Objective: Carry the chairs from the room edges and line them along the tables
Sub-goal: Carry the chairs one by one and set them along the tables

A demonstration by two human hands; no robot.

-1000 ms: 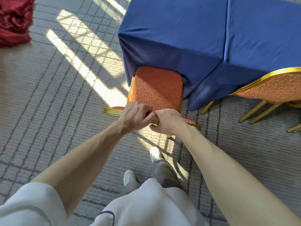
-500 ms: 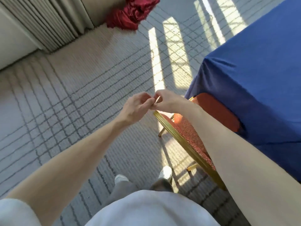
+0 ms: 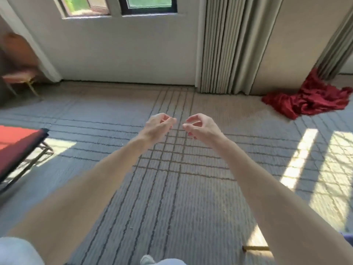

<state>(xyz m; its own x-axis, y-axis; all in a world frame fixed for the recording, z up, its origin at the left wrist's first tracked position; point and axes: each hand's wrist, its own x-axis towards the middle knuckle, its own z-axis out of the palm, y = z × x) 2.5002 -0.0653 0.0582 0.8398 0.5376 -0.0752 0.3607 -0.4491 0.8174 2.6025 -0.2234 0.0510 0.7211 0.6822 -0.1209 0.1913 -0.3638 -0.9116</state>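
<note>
My left hand (image 3: 158,126) and my right hand (image 3: 200,127) hang in the air side by side over the carpet, fingers loosely curled, holding nothing. A blurred orange chair (image 3: 18,73) with gold legs stands at the far left by the wall. A gold chair edge (image 3: 256,249) shows at the bottom right, mostly hidden by my right arm. The red-orange edge of a piece of furniture (image 3: 17,142) with dark metal legs juts in at the left.
A crumpled red cloth (image 3: 309,99) lies on the floor at the right by the grey curtains (image 3: 227,46). A white wall with windows (image 3: 122,44) runs across the far side. Striped carpet (image 3: 172,188) with sunlit patches fills the middle.
Both hands have let go of the chair back and lifted apart. The view has swung left, away from the blue table and towards the wall and windows.
</note>
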